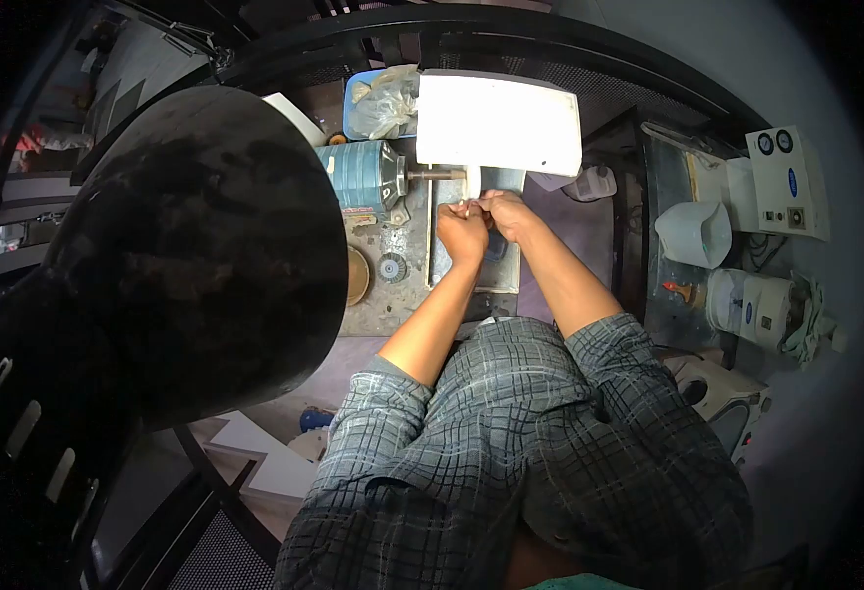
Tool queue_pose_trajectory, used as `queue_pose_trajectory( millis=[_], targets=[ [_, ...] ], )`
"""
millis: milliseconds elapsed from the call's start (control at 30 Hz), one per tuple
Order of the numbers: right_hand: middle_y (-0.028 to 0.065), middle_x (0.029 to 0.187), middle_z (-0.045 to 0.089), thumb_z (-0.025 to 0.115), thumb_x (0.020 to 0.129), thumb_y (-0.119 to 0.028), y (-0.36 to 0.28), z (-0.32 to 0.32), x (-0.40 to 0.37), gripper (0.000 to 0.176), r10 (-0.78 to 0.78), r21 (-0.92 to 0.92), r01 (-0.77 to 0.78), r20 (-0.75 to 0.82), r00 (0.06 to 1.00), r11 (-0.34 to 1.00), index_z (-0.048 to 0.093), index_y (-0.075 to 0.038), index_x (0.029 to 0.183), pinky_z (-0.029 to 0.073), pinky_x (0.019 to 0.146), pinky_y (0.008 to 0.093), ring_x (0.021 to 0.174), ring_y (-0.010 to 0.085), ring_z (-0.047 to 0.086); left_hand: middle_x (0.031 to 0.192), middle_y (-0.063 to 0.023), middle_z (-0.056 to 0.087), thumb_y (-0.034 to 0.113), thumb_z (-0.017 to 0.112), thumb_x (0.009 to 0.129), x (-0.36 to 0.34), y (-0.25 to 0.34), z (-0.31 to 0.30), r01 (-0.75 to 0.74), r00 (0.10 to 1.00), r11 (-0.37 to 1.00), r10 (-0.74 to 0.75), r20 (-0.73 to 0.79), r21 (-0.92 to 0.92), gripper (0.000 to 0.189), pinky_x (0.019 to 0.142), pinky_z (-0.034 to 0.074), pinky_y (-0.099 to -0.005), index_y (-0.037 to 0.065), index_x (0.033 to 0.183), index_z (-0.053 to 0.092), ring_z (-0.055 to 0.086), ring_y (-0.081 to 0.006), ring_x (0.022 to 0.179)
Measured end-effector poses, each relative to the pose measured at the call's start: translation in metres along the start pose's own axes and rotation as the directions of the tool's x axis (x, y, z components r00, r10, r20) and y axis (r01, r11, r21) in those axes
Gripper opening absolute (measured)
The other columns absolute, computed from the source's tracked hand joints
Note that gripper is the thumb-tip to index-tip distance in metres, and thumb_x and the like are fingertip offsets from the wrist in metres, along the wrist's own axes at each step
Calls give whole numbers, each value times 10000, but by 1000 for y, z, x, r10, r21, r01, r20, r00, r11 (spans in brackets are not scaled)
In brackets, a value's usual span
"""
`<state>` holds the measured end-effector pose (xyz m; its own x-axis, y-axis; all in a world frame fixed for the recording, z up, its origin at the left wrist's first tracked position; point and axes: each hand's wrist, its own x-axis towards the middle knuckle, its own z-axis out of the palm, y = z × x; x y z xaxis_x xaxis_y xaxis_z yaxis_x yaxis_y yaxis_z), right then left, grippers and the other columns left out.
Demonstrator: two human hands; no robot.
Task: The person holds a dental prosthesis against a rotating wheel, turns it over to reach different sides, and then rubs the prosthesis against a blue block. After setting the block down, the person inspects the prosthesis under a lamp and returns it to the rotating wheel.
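Both hands meet at the front of a pale buffing wheel (473, 182) on the shaft of a blue bench motor (358, 175). My left hand (462, 234) has its fingers closed in a pinch on a small pale pinkish piece (470, 206). From the right, my right hand (511, 214) closes its fingers on the same piece, right at the wheel's lower edge. Fingers cover most of the piece, and I cannot tell its kind. Beneath the hands lies a shallow metal tray (501, 280). A white hood (499, 120) covers the area behind the wheel.
A large black lamp shade (206, 256) fills the left side. On the bench sit a dark ridged round part (392, 267) and a brown bowl (357, 275). Behind the motor is a blue bin (354, 120) with plastic bags. White machines with gauges (789, 182) stand at right.
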<state>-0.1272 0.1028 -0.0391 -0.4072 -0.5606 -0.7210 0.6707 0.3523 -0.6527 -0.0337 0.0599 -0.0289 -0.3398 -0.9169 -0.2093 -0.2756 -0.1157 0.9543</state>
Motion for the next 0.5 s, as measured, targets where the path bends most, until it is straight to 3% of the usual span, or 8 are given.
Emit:
queue_pose_trajectory(
  millis=[133, 267, 367, 500],
  targets=[
    [40, 735, 556, 575, 863, -65, 4, -9, 11, 135, -12, -16, 12, -8, 1000, 1000, 539, -79, 734, 395, 563, 290, 655, 146, 503, 736, -197, 642, 80, 659, 764, -3, 8, 6, 51, 997, 994, -45, -69, 91, 206, 658, 499, -372, -48, 820, 508, 648, -300, 688],
    [33, 712, 533, 585, 842, -56, 14, -18, 31, 142, -20, -28, 20, -32, 999, 999, 537, -77, 710, 390, 566, 296, 651, 146, 488, 753, -199, 635, 68, 645, 771, -7, 17, 11, 106, 987, 993, -100, -121, 41, 195, 674, 497, -369, -52, 819, 499, 645, -297, 709],
    [40, 713, 528, 587, 830, -49, 10, -17, 29, 138, -63, -156, 59, -20, 998, 986, 538, -68, 703, 390, 574, 296, 663, 145, 485, 761, -200, 627, 58, 628, 781, -10, 19, 12, 109, 984, 994, -105, -145, 18, 181, 680, 496, -368, -52, 824, 490, 643, -292, 723],
    [54, 730, 543, 578, 829, -37, 7, -10, 23, 122, -43, -78, 43, -1, 999, 996, 554, -56, 711, 409, 597, 308, 679, 149, 498, 718, -186, 617, 69, 646, 782, -13, 13, 11, 11, 981, 998, 1, -194, 58, 201, 625, 476, -379, -33, 804, 473, 613, -279, 643]
  ],
)
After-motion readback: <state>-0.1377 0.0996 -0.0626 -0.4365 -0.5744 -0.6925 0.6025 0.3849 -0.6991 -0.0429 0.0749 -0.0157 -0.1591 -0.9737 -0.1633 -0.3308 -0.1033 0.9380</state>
